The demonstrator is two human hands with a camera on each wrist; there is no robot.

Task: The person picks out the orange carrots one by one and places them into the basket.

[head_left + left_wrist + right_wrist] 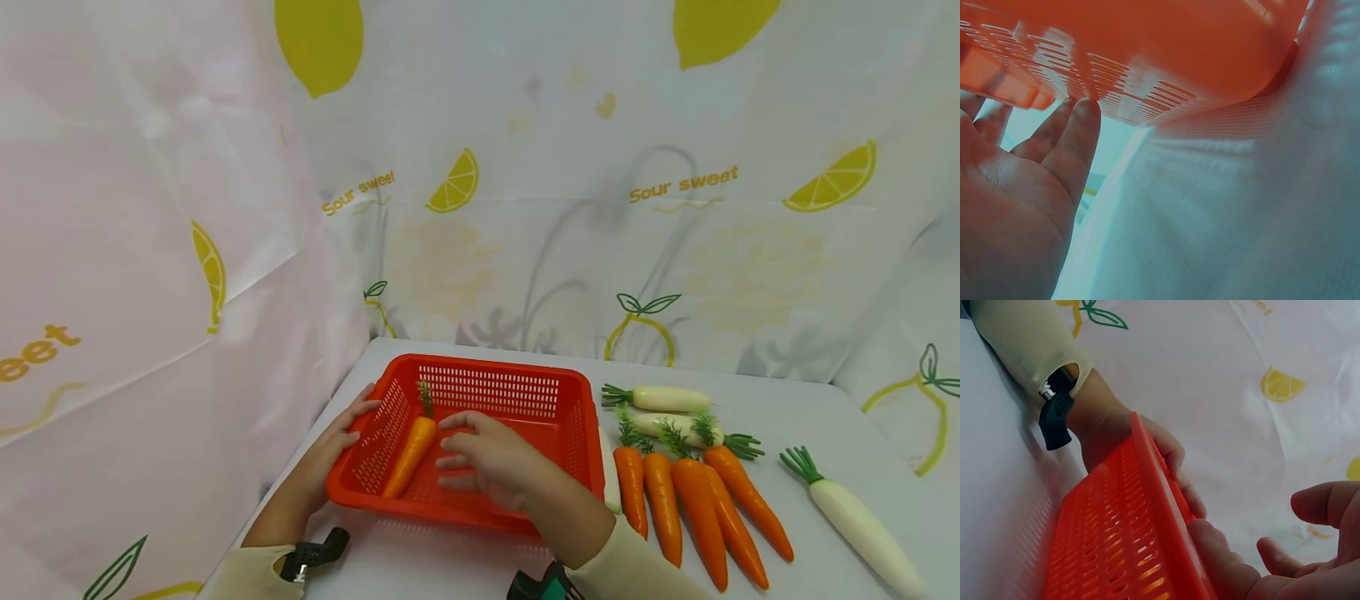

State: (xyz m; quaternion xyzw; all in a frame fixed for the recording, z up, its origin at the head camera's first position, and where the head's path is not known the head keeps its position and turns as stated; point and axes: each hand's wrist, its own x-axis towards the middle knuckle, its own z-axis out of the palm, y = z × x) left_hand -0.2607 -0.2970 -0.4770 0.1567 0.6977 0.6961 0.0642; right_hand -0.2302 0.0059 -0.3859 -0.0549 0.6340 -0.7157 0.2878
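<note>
A red plastic basket with slotted walls sits on the table, one carrot with a green top lying along its left side. My left hand is at the basket's left side. In the left wrist view, its nearly straight fingers touch the outer slotted wall. My right hand hovers over the basket's middle, to the right of the carrot. Its fingers are spread and hold nothing. The right wrist view shows this hand beside the basket's rim, with my left hand beyond.
Several carrots with leafy tops lie right of the basket. White radishes lie behind them, and another white radish is at the far right. A pale radish shows against the basket's right side. A lemon-print curtain encloses the white table.
</note>
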